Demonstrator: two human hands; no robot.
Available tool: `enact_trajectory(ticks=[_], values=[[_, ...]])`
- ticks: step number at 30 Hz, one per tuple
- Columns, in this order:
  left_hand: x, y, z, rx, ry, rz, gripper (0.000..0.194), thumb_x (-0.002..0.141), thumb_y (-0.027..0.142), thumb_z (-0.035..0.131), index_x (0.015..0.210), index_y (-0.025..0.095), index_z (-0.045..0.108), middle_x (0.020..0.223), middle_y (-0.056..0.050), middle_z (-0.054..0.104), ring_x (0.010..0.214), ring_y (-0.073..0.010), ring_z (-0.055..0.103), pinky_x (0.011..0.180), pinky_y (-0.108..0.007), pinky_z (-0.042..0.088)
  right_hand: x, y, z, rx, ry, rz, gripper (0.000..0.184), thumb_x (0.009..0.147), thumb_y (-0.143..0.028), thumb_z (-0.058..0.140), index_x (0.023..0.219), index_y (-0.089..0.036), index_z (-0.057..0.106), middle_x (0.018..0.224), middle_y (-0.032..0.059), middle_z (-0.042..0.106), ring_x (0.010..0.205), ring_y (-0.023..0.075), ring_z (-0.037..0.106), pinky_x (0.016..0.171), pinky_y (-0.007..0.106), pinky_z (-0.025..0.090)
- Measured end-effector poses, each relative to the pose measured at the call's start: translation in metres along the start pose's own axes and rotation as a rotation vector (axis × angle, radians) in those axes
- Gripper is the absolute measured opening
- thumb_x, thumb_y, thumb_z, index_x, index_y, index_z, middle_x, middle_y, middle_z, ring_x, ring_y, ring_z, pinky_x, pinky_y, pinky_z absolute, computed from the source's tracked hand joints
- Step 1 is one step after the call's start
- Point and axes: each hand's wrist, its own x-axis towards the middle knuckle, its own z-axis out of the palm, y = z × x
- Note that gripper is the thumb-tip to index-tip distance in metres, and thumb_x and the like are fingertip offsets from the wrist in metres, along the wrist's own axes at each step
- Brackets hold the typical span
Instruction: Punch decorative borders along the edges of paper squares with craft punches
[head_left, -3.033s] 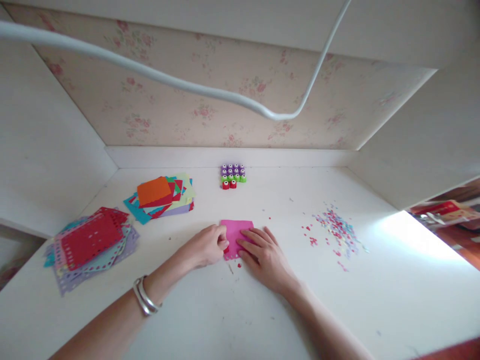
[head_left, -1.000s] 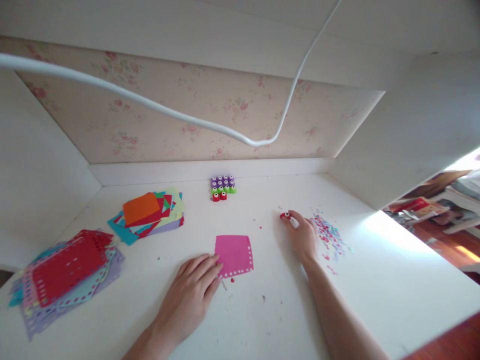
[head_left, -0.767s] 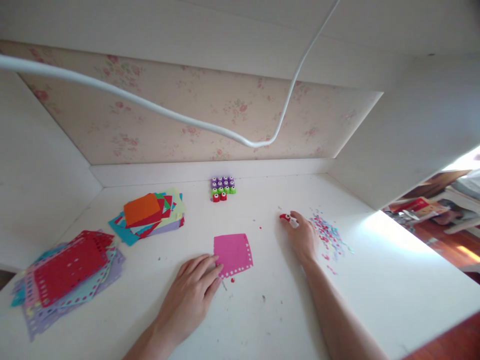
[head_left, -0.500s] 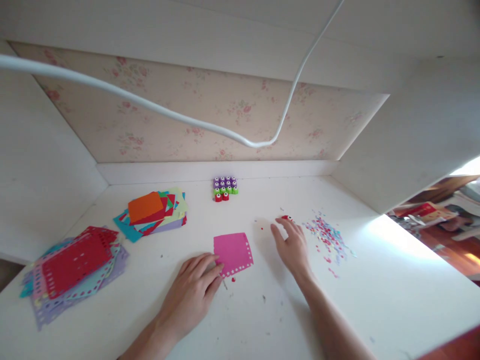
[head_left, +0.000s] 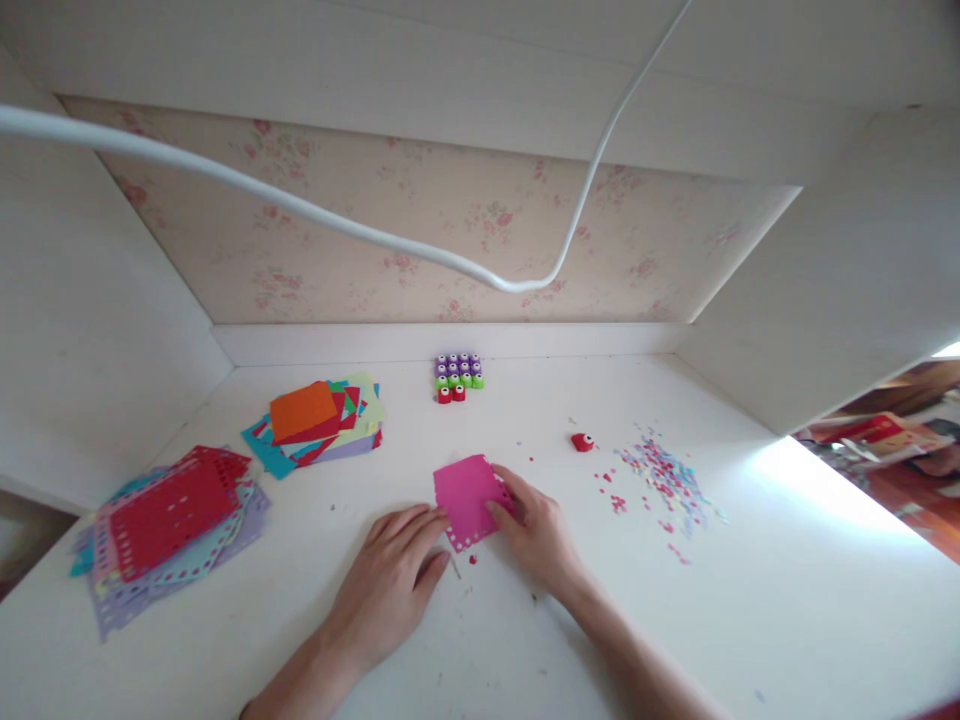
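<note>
A square of pink paper (head_left: 462, 492) lies on the white desk between my hands, with small punched holes along its bottom and right edges. My right hand (head_left: 538, 528) holds its right edge, the thumb on top and the fingers at the far side. My left hand (head_left: 394, 565) rests palm down beside the left edge, fingers stretched out and fingertips at the paper's lower left corner. Beyond my right hand a red craft punch (head_left: 582, 442) lies on its side, apart from both hands.
Loose punched paper bits (head_left: 667, 475) are scattered at the right. Several purple, green and red punches (head_left: 459, 372) stand in rows near the back wall. Stacked coloured papers (head_left: 304, 412) and punched sheets (head_left: 172, 515) lie at the left. A white cable (head_left: 390, 240) hangs across the front.
My right hand has left the red punch and moved left onto the pink paper's right edge. The punch now lies alone, with red bits near it. The paper has turned slightly.
</note>
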Motion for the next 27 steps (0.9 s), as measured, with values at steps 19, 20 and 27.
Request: enact_trajectory(ticks=[19, 20, 27], values=[[0.159, -0.076, 0.005, 0.140, 0.051, -0.048, 0.066, 0.078, -0.009, 0.035, 0.138, 0.014, 0.049, 0.148, -0.010, 0.046, 0.139, -0.0230, 0.038, 0.116, -0.041, 0.029, 0.014, 0.019, -0.014, 0.442, 0.214, 0.268, 0.065, 0.088, -0.040, 0.055, 0.150, -0.029, 0.036, 0.117, 0.0066, 0.069, 0.088, 0.0220, 0.069, 0.073, 0.039, 0.061], [0.160, -0.077, 0.007, 0.152, 0.038, -0.038, 0.068, 0.076, -0.011, 0.035, 0.137, 0.014, 0.050, 0.146, -0.010, 0.049, 0.139, -0.0222, 0.038, 0.116, -0.040, 0.029, 0.015, 0.018, -0.013, 0.484, 0.216, 0.291, 0.067, 0.088, -0.041, 0.056, 0.150, -0.030, 0.035, 0.116, 0.0066, 0.069, 0.085, 0.0216, 0.069, 0.070, 0.039, 0.061], [0.145, -0.075, -0.006, 0.231, -0.032, -0.061, 0.054, 0.081, -0.008, 0.037, 0.123, 0.016, 0.061, 0.119, -0.012, 0.060, 0.110, -0.0237, 0.058, 0.093, -0.036, 0.048, 0.016, 0.016, -0.014, 0.686, 0.198, 0.364, 0.088, 0.085, -0.042, 0.066, 0.155, -0.036, 0.013, 0.099, 0.0016, 0.070, 0.071, 0.0146, 0.064, 0.068, 0.034, 0.060]])
